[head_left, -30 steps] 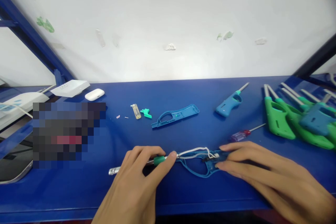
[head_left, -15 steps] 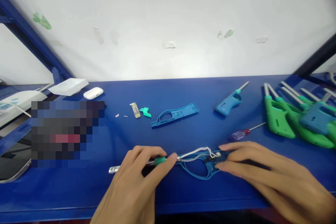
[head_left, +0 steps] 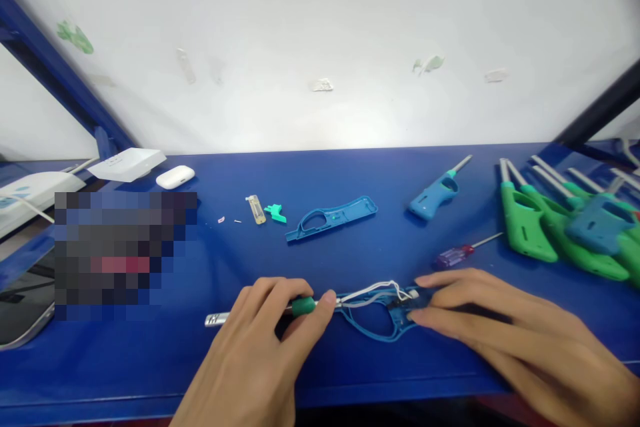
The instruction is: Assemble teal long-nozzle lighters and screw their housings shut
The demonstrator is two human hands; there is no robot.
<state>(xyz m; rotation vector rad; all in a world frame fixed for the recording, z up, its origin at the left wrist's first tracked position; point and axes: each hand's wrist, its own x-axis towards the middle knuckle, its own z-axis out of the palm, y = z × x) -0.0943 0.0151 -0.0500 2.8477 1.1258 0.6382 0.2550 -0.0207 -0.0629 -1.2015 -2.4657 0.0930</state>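
At lower centre of the frame, the left hand [head_left: 255, 343] has its grip closed around the tube [head_left: 216, 319], and the right hand [head_left: 500, 320] pinches the shell [head_left: 403, 325]. Neither hold has visibly shifted, suggesting steadying, with white wires [head_left: 371, 290] bowed along the shell.

A blue tabletop [head_left: 320, 177] is strewn with parts: a loose blue casing half [head_left: 351, 213] is flanked at left by a bright green piece [head_left: 277, 213], a small translucent part [head_left: 257, 211] and 2 tiny fragments [head_left: 221, 219]. At right, a screwdriver [head_left: 454, 256] and 1 blue lighter [head_left: 427, 202] are set near piled lighters [head_left: 530, 233]; a white case [head_left: 175, 177] is placed back left.
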